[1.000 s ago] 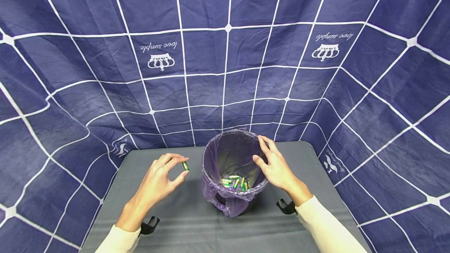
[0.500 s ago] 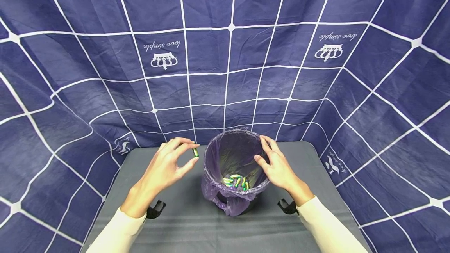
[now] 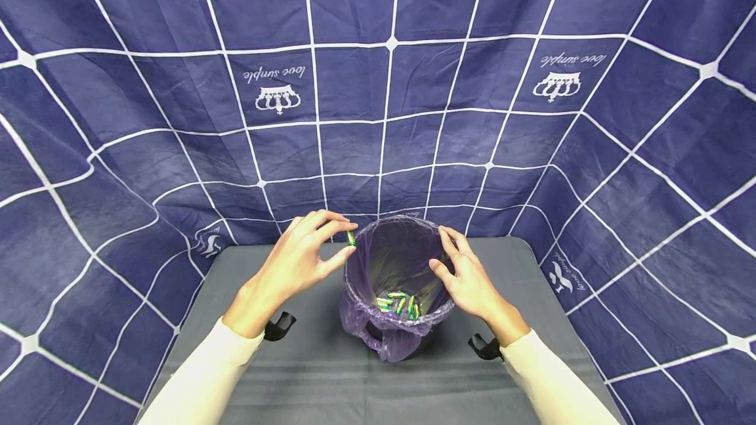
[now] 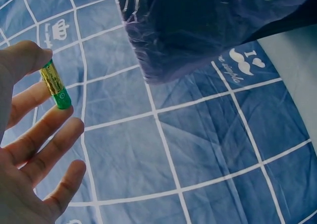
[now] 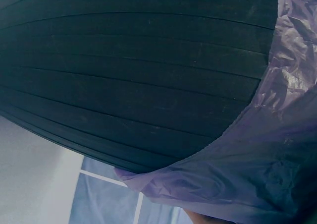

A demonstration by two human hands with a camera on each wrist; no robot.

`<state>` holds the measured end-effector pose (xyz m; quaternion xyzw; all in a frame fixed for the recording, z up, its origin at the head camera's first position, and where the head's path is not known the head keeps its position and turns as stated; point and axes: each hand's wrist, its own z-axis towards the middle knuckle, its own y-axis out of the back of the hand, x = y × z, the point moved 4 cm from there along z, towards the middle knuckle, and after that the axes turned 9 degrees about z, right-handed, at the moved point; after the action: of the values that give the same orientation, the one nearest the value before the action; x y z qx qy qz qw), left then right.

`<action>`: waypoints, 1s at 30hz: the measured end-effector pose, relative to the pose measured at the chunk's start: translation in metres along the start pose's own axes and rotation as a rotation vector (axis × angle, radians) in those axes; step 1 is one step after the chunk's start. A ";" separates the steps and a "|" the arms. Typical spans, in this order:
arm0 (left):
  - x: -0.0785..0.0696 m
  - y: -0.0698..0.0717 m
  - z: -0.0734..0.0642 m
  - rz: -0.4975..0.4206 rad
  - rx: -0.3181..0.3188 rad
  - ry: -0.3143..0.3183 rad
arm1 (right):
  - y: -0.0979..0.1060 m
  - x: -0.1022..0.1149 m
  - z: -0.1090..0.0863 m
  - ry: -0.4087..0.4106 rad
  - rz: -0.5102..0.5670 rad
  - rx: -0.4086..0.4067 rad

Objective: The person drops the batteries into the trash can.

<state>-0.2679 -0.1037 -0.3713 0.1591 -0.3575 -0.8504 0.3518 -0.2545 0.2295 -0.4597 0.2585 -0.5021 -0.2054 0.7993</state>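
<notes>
My left hand pinches a small green-and-gold battery between thumb and fingertips, close to the left rim of a dark bin. In the left wrist view, thumb and fingers press on the ends of this battery, while the other fingers are spread. A thin purple bag lines the bin and folds out over its rim. Several similar batteries lie inside at the bottom. At the right rim rests my right hand, its fingers extended and thumb over the opening; the bag mostly hides it in the right wrist view.
The bin stands on a grey padded surface. A blue cloth with white grid lines hangs behind and at both sides. Dark wrist straps show by both wrists.
My left hand has moved right and toward the back with the battery, from beside the bin to its left rim. The right hand stays on the rim; the batteries inside look unchanged.
</notes>
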 end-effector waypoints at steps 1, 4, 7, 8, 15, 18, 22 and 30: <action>-0.001 0.000 0.003 0.001 0.001 -0.004 | 0.000 0.001 0.000 0.000 0.000 0.000; -0.002 -0.002 0.011 -0.003 0.005 -0.018 | 0.001 0.003 0.002 -0.002 -0.002 0.001; -0.005 -0.005 0.019 -0.014 0.020 -0.030 | 0.001 0.003 0.002 -0.005 -0.003 0.003; -0.006 -0.005 0.021 -0.017 0.027 -0.031 | 0.001 0.003 0.002 -0.007 -0.004 0.004; -0.008 -0.012 0.036 -0.024 0.094 -0.015 | 0.001 0.003 0.002 -0.012 -0.006 0.004; -0.009 -0.015 0.042 -0.025 0.112 -0.016 | 0.002 0.003 0.002 -0.009 -0.008 0.002; -0.011 -0.017 0.048 -0.037 0.127 -0.017 | 0.002 0.003 0.002 -0.008 -0.006 0.002; -0.015 -0.024 0.055 -0.049 0.142 -0.016 | 0.001 0.002 0.001 -0.009 -0.009 -0.001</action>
<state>-0.2979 -0.0535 -0.3501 0.1856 -0.4155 -0.8325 0.3159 -0.2546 0.2296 -0.4574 0.2592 -0.5044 -0.2103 0.7963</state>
